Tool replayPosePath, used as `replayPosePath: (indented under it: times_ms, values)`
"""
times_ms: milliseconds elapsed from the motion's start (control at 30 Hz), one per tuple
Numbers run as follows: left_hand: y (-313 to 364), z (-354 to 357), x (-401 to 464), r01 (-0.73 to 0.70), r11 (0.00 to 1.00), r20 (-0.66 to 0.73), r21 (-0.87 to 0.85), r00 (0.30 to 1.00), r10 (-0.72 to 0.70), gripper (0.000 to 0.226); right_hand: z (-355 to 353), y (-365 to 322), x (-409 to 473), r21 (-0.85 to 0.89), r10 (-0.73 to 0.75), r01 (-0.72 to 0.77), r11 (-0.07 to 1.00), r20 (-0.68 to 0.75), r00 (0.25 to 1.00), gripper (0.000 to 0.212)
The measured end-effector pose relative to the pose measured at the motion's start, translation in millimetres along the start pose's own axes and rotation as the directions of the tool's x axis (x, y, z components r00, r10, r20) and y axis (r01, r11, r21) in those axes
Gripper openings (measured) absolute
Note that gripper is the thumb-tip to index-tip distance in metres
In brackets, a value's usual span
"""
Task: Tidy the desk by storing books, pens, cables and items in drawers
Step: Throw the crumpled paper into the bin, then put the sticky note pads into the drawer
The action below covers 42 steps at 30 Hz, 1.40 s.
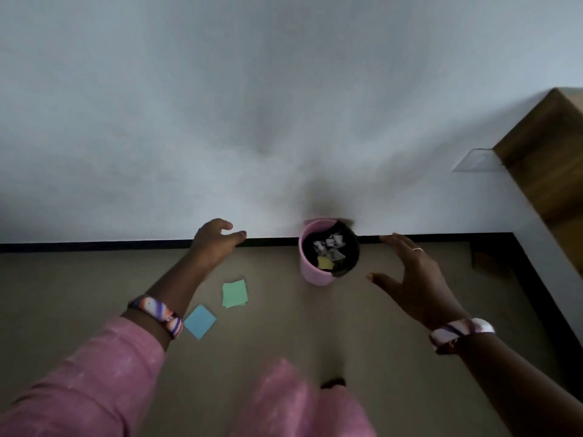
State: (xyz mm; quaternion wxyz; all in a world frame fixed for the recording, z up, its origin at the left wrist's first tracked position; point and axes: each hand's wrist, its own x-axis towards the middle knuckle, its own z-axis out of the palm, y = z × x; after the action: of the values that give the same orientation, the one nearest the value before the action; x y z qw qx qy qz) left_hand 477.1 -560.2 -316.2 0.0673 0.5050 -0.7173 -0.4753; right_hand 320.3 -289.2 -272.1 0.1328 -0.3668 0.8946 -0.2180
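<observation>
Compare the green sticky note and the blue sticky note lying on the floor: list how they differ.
The green sticky note is pale green; the blue sticky note is light blue. The green one lies nearer the pink bin, the blue one nearer the left wrist. The green one shows a second edge underneath, as if more than one sheet; the blue looks single. Both are small squares lying flat on the floor, untouched by either hand.

A loose pink fabric sleeve (pixel 94 373) is worn, a purple-orange-white striped wristband (pixel 157 313) is seen just beyond it, a pale band (pixel 460 334) opposite, and a thin ring (pixel 418 249).
</observation>
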Motion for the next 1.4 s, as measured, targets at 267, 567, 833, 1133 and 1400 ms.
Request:
replayPosePath:
  times_ms: [267, 567, 833, 1133, 1400]
  values:
    - [-84.2, -107.6, -6.8, 0.125, 0.990, -0.006, 0.066, 0.992, -0.125, 0.015, 85.5, -104.4, -23.2, 0.104, -0.011, 0.001, 0.995, 0.099, 0.995, 0.066]
    - [-197.1, -141.7, 71.9, 0.223, 0.940, 0.084, 0.257, 0.964, -0.251, 0.042, 225.2, -160.2, 6.2, 0.140, 0.150, -0.212, 0.967, 0.357, 0.922, 0.063]
    - [-329.3, -73.3, 175.2, 0.266, 0.907, 0.167, 0.325, 0.928, -0.332, 0.050, 396.9, -124.8, 64.0, 0.140, 0.443, -0.608, 0.782, 0.561, 0.699, 0.067]
    - [-518.9, 77.0, 253.4, 0.233, 0.849, 0.175, 0.474, 0.920, -0.351, 0.087, 623.0, -15.6, 145.5, 0.127, 0.642, -0.760, 0.637, 0.458, 0.615, 0.092]
    - [-582.3, 164.3, 263.5, 0.177, 0.767, 0.014, 0.617, 0.972, -0.236, 0.071, 751.0, 8.2, 195.2, 0.119, 0.764, -0.791, 0.600, 0.207, 0.611, 0.094]
